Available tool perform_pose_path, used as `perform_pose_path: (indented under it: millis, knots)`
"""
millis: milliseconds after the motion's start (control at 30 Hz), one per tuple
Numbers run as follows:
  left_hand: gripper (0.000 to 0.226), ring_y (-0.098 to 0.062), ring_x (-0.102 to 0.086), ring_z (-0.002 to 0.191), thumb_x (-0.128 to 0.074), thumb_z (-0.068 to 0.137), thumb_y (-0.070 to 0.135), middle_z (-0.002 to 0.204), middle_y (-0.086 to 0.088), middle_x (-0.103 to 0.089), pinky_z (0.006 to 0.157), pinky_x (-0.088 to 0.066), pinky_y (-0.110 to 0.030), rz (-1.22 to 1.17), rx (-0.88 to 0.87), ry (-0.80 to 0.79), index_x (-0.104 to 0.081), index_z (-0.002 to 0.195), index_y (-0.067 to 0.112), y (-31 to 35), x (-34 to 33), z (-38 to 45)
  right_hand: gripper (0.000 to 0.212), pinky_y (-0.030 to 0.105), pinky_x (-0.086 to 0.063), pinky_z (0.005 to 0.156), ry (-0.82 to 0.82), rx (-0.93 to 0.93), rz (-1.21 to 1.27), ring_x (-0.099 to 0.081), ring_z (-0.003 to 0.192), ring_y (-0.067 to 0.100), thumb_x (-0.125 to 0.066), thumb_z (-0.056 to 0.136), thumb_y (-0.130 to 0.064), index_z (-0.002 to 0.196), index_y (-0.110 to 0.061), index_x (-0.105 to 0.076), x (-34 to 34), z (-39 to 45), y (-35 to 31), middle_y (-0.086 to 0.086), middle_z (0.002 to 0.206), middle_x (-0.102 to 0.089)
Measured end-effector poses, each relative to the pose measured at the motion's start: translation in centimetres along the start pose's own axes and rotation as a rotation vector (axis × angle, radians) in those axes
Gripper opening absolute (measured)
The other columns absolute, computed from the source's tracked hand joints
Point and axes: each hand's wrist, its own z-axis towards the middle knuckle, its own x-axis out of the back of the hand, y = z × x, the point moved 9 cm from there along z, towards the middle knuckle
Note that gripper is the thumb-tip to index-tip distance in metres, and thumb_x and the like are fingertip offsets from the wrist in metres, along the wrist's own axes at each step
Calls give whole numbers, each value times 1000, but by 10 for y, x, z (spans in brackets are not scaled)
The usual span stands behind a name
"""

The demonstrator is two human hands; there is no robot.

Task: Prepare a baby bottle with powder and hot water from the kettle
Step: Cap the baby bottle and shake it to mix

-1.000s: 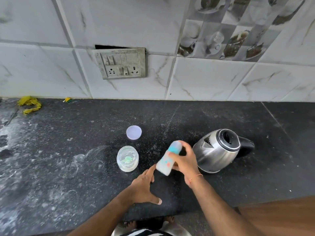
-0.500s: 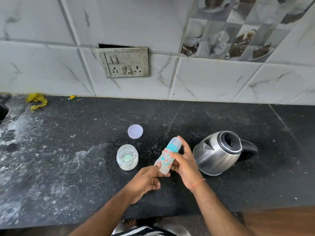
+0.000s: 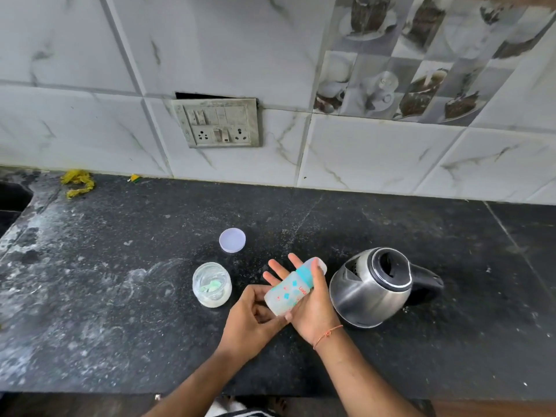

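From the head camera, the baby bottle (image 3: 290, 291) lies tilted across the right hand (image 3: 313, 308), its base toward the wrist and its capped teal-collared top pointing away. The right thumb is pressed over the bottle near the collar while the other fingers (image 3: 276, 270) stretch out straight beneath it, so this hand holds the bottle between thumb and palm. The left hand (image 3: 252, 319) sits just left of the right one, fingers curled, touching the bottle's base; whether it actually grips the base or only rests against it cannot be told. Just left of the left hand and a little farther from the person stands the open jar (image 3: 212, 285), with white powder and a green scoop inside. Its round white lid (image 3: 232, 240) lies flat on the dark countertop (image 3: 120, 296), beyond the jar and both hands. Just right of the right hand stands the steel kettle (image 3: 373, 288), near the hand but apart from it, its black handle pointing away to the right.
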Motion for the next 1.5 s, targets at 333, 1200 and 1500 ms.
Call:
perform_pose_path:
  millis: [333,1200,1500]
  knots:
    - [103,-6,-32,154,-74,78,77,164,22,-36,127,-32,-30,770,-68,-278,-32,165,41,-46,8,-19,19,41,-55,64,249,25,-212,-58,56,26,-83,88,-6,89,-9,-64,24,18,-8,10,70,-59]
    - [116,-26,9,170,-76,85,64,182,12,6,136,-11,-51,1169,55,-451,-7,175,37,-81,4,-20,18,33,-59,57,284,-98,-119,-66,58,28,-80,83,5,94,-2,-67,22,21,4,15,73,-67]
    - [113,-19,27,165,-63,93,68,179,18,27,134,8,-49,1157,41,-504,12,173,38,-99,1,-26,16,38,-58,62,353,15,-228,-67,56,27,-79,84,2,92,-3,-67,36,30,-12,11,68,-68]
